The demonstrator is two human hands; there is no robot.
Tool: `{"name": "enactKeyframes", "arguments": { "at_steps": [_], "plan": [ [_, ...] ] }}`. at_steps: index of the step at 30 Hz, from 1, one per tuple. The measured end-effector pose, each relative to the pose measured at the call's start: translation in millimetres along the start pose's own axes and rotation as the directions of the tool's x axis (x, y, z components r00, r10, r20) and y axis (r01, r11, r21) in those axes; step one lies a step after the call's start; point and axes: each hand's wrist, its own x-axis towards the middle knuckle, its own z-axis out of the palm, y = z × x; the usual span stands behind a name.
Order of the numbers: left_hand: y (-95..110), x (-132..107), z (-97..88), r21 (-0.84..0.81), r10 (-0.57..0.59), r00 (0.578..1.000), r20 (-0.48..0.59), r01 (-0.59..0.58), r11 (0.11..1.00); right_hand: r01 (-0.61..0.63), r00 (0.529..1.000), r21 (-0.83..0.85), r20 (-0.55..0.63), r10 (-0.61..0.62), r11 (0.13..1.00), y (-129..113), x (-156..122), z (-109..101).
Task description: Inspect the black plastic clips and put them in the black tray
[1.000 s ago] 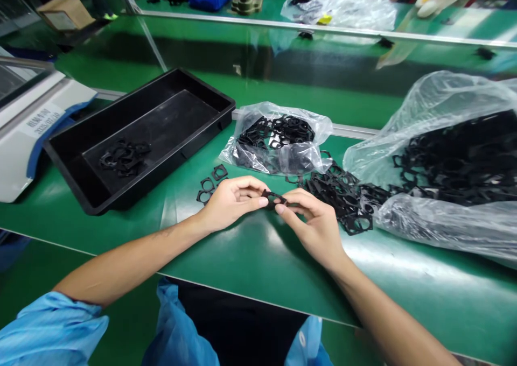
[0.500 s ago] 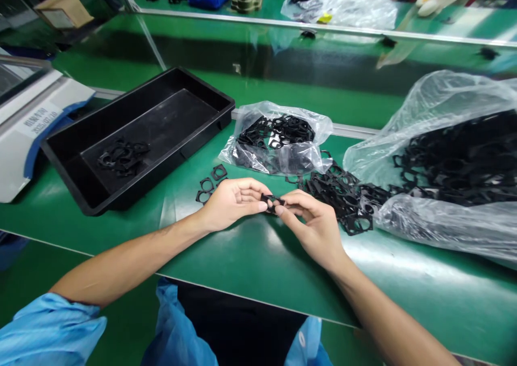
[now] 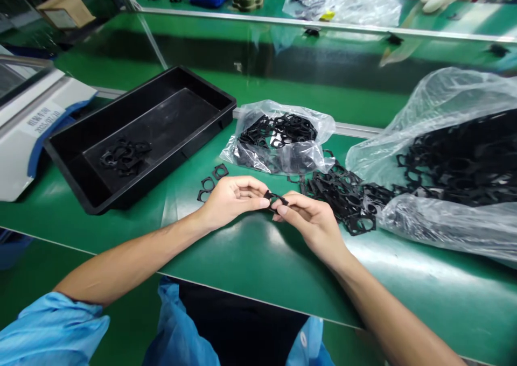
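Between my two hands is a small black plastic frame [image 3: 277, 197] with a round opening, held just above the green table. My left hand [image 3: 234, 200] pinches its left end between thumb and fingers. On the other end, the fingertips of my right hand [image 3: 309, 218] are closed. A loose pile of similar black frames [image 3: 339, 196] lies to the right, beyond my right hand. Several single frames [image 3: 208, 183] rest on the table behind my left hand.
A black tray [image 3: 177, 153] with a small heap of frames stands at the left, beside a white and blue machine [image 3: 40, 121]. An open plastic bag [image 3: 278, 159] of frames sits behind my hands. A larger bag [image 3: 428, 220] fills the right side.
The frame between my fingers has turned, so its opening shows more clearly. Both hands have stayed in nearly the same place.
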Motion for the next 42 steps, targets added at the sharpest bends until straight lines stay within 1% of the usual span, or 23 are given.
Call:
{"name": "enactKeyframes", "arguments": {
  "at_steps": [4, 8, 11, 16, 20, 24, 29, 31, 35, 37, 39, 42],
  "plan": [
    [0.0, 0.0, -1.3, 0.004, -0.007, 1.000, 0.018, 0.006, 1.000, 0.003, 1.000, -0.013, 0.001, -0.003, 1.000, -1.1, -0.2, 0.0],
    [2.0, -0.9, -2.3, -0.044, -0.050, 0.996, 0.074, 0.053, 0.998, -0.001, 1.000, 0.027, 0.026, 0.000, 1.000, -2.4, 0.0, -0.9],
    [2.8, -1.1, -1.8, -0.072, -0.050, 0.995, 0.084, 0.056, 0.996, -0.002, 0.999, 0.042, 0.032, 0.000, 0.999, -2.2, -0.5, -1.8],
    [2.6, -1.1, 1.9, -0.151, -0.046, 0.994, 0.101, 0.061, 0.987, -0.027, 1.000, 0.045, -0.014, 0.028, 0.999, 0.8, -0.8, -1.1],
    [3.2, -1.8, 2.9, -0.155, -0.037, 0.993, 0.115, 0.055, 0.986, -0.055, 0.997, 0.042, -0.049, 0.057, 0.998, 1.5, -0.2, -0.1],
    [3.1, -3.4, 2.3, -0.090, 0.004, 0.995, 0.104, 0.005, 0.996, -0.061, 0.996, 0.020, -0.067, 0.063, 0.998, 1.4, -0.6, 1.3],
    [1.8, -8.5, 5.3, 0.118, 0.140, 0.989, 0.056, -0.145, 0.982, -0.017, 0.994, -0.026, -0.109, 0.014, 1.000, 3.7, -3.5, 5.1],
    [2.0, -11.3, 6.9, 0.201, 0.176, 0.982, 0.070, -0.186, 0.962, 0.005, 0.994, -0.055, -0.112, -0.011, 0.998, 4.4, -4.1, 6.1],
    [3.9, -15.8, 7.9, 0.323, 0.187, 0.973, 0.132, -0.221, 0.920, 0.027, 0.995, -0.100, -0.098, -0.037, 0.995, 3.8, -3.5, 6.1],
    [4.8, -16.5, 7.7, 0.352, 0.186, 0.972, 0.143, -0.226, 0.908, 0.022, 0.995, -0.106, -0.090, -0.032, 0.994, 3.2, -2.9, 5.5],
    [4.7, -15.9, 7.9, 0.346, 0.178, 0.975, 0.132, -0.213, 0.914, 0.010, 0.996, -0.096, -0.087, -0.018, 0.995, 2.9, -2.2, 4.8],
    [2.0, -13.2, 9.3, 0.257, 0.142, 0.987, 0.078, -0.157, 0.953, -0.015, 0.995, -0.044, -0.097, 0.010, 0.999, 3.4, -1.3, 4.1]
  ]
}}
